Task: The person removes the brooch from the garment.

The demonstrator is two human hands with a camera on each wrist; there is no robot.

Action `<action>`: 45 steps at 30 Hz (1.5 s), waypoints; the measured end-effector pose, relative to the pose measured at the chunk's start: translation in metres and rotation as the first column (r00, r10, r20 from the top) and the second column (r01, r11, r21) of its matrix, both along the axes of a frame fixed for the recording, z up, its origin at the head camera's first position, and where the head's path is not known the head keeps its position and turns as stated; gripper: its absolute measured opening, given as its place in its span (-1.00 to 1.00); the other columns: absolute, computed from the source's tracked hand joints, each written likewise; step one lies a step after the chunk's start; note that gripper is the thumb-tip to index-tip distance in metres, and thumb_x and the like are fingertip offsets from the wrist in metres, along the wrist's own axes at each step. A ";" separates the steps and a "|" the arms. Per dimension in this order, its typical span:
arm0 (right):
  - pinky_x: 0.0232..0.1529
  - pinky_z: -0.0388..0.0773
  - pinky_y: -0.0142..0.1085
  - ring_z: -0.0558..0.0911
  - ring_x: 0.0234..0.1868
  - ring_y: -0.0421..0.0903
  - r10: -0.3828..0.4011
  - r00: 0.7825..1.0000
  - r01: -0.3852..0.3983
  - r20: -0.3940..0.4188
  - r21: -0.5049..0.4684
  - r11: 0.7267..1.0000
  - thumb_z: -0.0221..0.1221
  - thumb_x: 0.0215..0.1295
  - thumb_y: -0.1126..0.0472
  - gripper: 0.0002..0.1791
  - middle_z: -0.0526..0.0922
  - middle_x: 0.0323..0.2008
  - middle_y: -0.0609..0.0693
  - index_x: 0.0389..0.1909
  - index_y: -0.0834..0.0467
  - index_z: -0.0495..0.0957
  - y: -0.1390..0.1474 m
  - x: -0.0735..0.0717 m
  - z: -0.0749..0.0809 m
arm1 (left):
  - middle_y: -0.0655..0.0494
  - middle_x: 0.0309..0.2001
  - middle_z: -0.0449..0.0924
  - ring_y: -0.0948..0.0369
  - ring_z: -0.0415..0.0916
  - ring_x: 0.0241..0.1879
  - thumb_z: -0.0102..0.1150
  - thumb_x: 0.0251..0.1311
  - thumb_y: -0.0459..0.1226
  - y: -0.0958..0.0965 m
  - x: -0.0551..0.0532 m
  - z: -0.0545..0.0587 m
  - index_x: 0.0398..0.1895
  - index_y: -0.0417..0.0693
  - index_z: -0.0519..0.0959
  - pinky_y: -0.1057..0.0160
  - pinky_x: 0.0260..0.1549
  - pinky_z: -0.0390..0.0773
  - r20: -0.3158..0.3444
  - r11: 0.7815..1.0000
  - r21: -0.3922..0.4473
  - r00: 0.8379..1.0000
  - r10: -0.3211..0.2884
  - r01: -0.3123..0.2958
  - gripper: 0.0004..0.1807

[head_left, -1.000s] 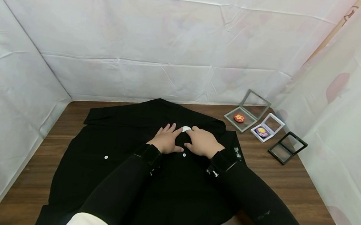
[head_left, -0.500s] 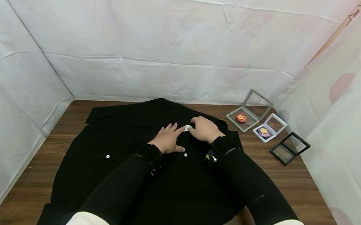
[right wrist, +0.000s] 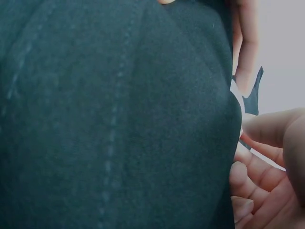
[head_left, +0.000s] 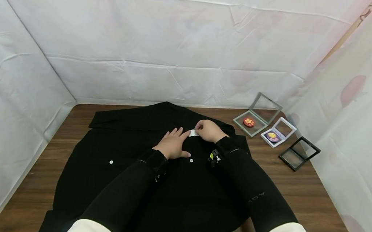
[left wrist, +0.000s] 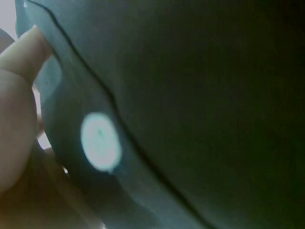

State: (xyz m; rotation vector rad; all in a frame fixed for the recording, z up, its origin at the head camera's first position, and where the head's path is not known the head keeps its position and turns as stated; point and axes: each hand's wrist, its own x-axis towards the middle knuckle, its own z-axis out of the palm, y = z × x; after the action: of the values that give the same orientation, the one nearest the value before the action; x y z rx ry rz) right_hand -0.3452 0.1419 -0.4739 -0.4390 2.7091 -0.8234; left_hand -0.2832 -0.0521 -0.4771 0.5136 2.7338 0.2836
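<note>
A black shirt [head_left: 105, 138] with white buttons lies spread out, a small flat white piece [head_left: 193, 133] on its upper middle. Fingers spread, my left hand [head_left: 171, 144] rests flat on the cloth, index fingertip at the white piece's left edge. My right hand [head_left: 210, 130] pinches the right edge of that piece between thumb and curled fingers; its underside is hidden. The right wrist view shows the right thumb [right wrist: 271, 129] against it, behind a fold of cloth. One button [left wrist: 101, 141] looms close in the left wrist view, near the left thumb [left wrist: 28, 55].
Three lidded clear-windowed cases stand unfolded on the wooden table [head_left: 298, 190] at right: a grey case [head_left: 238, 119] with a red badge [head_left: 249, 122], a white case [head_left: 277, 140] with a purple badge [head_left: 272, 137], and a black case [head_left: 284, 159]. White curtains [head_left: 145, 47] enclose the table.
My right hand has shifted slightly up and right, and its fingers have curled in to pinch the white piece. The left hand stays in place on the shirt.
</note>
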 end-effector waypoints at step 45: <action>-0.15 0.54 -0.16 0.60 -0.32 -0.10 0.035 0.997 -0.033 -0.065 0.022 0.999 0.18 0.55 0.17 -0.86 0.66 -0.30 -0.04 -0.10 0.10 0.68 -0.002 0.011 0.004 | -0.03 0.67 -0.29 -0.10 -0.39 0.63 0.31 0.10 0.40 -0.032 -0.014 -0.002 0.68 0.35 0.00 -0.24 0.51 -0.27 0.032 0.999 -0.031 0.999 -0.023 0.024 0.15</action>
State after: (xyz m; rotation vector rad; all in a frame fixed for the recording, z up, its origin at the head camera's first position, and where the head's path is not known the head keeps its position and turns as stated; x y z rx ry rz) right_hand -0.3344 0.1398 -0.4699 -0.5148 2.7593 -0.7839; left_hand -0.2975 -0.0841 -0.4791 0.5279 2.6950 0.2398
